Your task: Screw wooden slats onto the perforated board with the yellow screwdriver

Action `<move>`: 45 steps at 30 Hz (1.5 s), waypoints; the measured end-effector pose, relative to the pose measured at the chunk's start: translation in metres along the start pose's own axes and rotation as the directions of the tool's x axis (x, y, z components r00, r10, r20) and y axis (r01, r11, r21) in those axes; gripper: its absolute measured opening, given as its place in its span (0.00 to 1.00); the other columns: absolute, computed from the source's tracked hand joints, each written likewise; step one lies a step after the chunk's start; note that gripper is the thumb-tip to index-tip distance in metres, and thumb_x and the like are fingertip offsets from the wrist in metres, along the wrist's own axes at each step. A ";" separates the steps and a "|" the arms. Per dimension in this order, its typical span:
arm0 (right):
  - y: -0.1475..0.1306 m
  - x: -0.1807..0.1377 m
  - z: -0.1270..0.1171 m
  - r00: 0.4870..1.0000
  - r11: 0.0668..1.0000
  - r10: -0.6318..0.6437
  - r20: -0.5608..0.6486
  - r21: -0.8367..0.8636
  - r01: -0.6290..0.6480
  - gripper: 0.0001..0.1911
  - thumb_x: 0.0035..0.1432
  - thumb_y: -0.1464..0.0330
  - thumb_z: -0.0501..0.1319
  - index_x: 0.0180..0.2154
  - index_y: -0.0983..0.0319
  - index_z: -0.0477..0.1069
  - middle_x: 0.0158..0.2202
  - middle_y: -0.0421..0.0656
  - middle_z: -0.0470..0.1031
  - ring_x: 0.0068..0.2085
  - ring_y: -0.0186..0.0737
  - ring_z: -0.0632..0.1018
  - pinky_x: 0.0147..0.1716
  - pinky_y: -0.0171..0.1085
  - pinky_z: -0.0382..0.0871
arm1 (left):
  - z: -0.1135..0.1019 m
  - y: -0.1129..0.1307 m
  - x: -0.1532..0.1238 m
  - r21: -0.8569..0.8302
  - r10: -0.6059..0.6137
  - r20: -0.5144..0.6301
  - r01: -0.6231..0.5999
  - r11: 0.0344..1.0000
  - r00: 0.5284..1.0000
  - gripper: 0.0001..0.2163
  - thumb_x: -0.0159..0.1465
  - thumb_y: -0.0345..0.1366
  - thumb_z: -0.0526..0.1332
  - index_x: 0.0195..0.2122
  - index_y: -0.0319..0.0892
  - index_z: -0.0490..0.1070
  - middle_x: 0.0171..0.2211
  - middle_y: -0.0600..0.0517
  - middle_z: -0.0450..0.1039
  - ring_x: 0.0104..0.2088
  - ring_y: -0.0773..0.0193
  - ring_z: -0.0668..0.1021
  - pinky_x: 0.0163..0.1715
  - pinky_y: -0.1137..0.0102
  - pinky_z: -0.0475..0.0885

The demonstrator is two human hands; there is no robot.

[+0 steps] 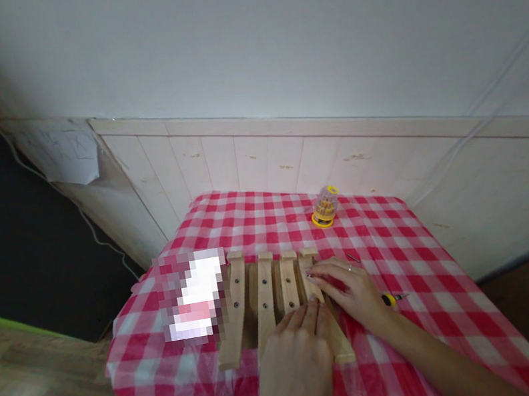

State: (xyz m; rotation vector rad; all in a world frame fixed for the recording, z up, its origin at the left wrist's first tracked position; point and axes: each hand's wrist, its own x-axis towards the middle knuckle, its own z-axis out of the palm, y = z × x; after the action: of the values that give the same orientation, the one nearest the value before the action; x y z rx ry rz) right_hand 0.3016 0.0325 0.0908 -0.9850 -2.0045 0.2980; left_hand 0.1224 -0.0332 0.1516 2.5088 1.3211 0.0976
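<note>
A wooden piece made of several pale slats with small end blocks lies on the checked cloth. Dark round screw heads sit in pairs on the slats to the left. My left hand rests flat over the lower part of the right-hand slats, fingers stretched out and holding nothing. At the upper part of the rightmost slat, the thumb and fingertips of my right hand pinch together around a small dark screw. Fingers partly cover that spot.
Right of my right hand lies a yellow-and-black screwdriver, partly hidden by the wrist. A clear case of yellow bits stands at the back. A blurred-out bright rectangle is at left. The panelled wall borders the table.
</note>
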 end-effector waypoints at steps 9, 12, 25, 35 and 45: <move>-0.003 0.009 -0.029 0.998 0.994 -0.050 -0.031 -0.100 0.047 0.12 0.72 0.67 0.58 0.46 0.56 0.81 0.40 0.46 0.87 0.41 0.46 0.87 0.42 0.43 0.84 | 0.000 0.000 0.000 0.003 -0.014 -0.009 0.014 1.000 1.000 0.27 0.64 0.15 0.57 0.64 0.31 0.74 0.64 0.37 0.71 0.61 0.49 0.80 0.60 0.63 0.78; -0.008 0.013 -0.059 0.992 0.979 0.006 0.128 -0.201 0.019 0.12 0.73 0.65 0.57 0.45 0.56 0.81 0.39 0.46 0.87 0.40 0.47 0.87 0.41 0.43 0.84 | -0.005 0.001 0.000 -0.022 -0.021 0.016 0.022 1.000 1.000 0.28 0.63 0.15 0.57 0.65 0.30 0.72 0.65 0.36 0.70 0.62 0.49 0.79 0.62 0.62 0.77; 0.005 -0.026 -0.086 0.902 0.848 0.020 0.430 -0.486 0.213 0.06 0.64 0.75 0.65 0.36 0.58 0.77 0.31 0.44 0.85 0.31 0.48 0.86 0.31 0.42 0.80 | -0.013 0.002 0.003 -0.007 -0.027 0.105 0.028 1.000 0.994 0.29 0.64 0.14 0.54 0.67 0.32 0.70 0.67 0.36 0.67 0.65 0.50 0.76 0.63 0.61 0.75; -0.021 0.076 -0.085 0.975 0.994 0.019 -0.223 0.111 0.006 0.19 0.68 0.55 0.65 0.56 0.55 0.73 0.45 0.47 0.85 0.42 0.46 0.87 0.44 0.43 0.84 | -0.012 0.004 0.002 -0.033 -0.033 0.071 0.035 0.999 0.997 0.26 0.66 0.15 0.54 0.65 0.31 0.72 0.67 0.33 0.67 0.64 0.49 0.78 0.62 0.59 0.76; 0.009 0.035 -0.013 0.919 0.995 -0.042 -0.392 0.070 0.075 0.15 0.69 0.63 0.64 0.56 0.56 0.74 0.44 0.49 0.85 0.40 0.45 0.88 0.40 0.41 0.87 | -0.005 -0.002 0.008 -0.061 -0.005 0.031 0.007 0.998 1.000 0.24 0.67 0.16 0.55 0.64 0.31 0.73 0.63 0.32 0.74 0.60 0.49 0.81 0.58 0.59 0.79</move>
State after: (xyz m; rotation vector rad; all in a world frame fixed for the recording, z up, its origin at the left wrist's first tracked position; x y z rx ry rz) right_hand 0.3053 0.0621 0.1149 -0.8529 -1.6401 0.1369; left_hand 0.1241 -0.0248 0.1555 2.4457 1.2935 0.0970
